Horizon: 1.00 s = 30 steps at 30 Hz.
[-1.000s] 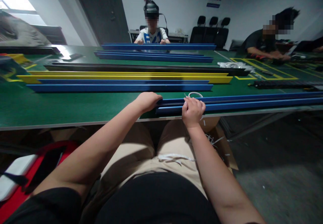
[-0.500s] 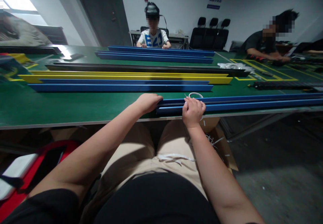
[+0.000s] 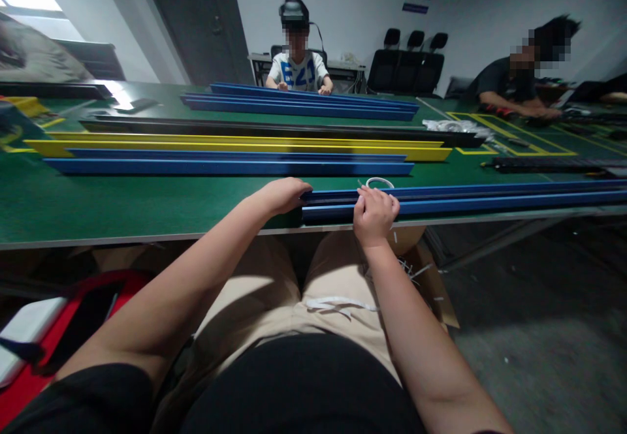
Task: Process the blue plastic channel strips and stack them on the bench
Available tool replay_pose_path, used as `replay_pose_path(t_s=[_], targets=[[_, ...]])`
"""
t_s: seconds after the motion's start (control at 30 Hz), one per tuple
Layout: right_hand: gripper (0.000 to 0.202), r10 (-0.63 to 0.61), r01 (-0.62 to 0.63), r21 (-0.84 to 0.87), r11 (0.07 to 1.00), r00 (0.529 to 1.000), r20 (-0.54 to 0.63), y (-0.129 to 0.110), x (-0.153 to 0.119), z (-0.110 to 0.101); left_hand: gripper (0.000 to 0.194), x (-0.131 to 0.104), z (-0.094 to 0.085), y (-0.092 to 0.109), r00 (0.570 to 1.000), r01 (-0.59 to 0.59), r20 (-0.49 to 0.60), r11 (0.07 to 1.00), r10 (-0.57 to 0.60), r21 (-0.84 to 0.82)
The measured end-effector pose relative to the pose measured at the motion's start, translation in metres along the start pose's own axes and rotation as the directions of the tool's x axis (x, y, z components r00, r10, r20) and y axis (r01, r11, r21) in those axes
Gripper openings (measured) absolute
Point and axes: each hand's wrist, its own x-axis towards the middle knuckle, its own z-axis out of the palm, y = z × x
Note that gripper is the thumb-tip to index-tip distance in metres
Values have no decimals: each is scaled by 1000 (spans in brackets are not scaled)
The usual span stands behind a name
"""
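The right hand [image 3: 375,217] bends over a long blue channel [image 3: 465,203], knuckles up and fingers curled, though whether it grips or merely rests there I cannot tell. The left hand [image 3: 283,196] is half closed at the channel's left end (its fingertips are partly hidden, so its hold is unclear too). The channel is straight and narrow, with two raised walls and a darker trough between, their top edges catching a paler blue. It lies along the near edge of the green table [image 3: 147,205], beneath the right hand and stretching off rightward. A white cable loop [image 3: 379,180] shows just beyond the right fingers.
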Motion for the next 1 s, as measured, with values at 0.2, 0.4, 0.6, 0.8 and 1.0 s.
replay_pose_path(t_s=[0.2, 0.4, 0.6, 0.8, 1.0], targets=[[32, -4, 4, -4, 1000, 1000, 0, 0, 0, 0, 25, 2, -5, 8, 1000, 3, 6, 999, -4, 48], [30, 12, -12, 18, 1000, 1000, -2, 0, 0, 0, 29, -1, -6, 12, 1000, -7, -11, 997, 8, 83], [31, 12, -12, 20, 1000, 1000, 1, 0, 0, 0, 33, -7, -4, 17, 999, 38, -33, 994, -34, 103], [33, 10, -10, -2, 1000, 1000, 4, -1, 0, 0, 37, -14, 4, 25, 992, 93, -99, 989, -82, 112], [31, 4, -4, 21, 1000, 1000, -1, 0, 0, -1, 42, -17, 14, 23, 986, 101, -143, 991, -88, 90]])
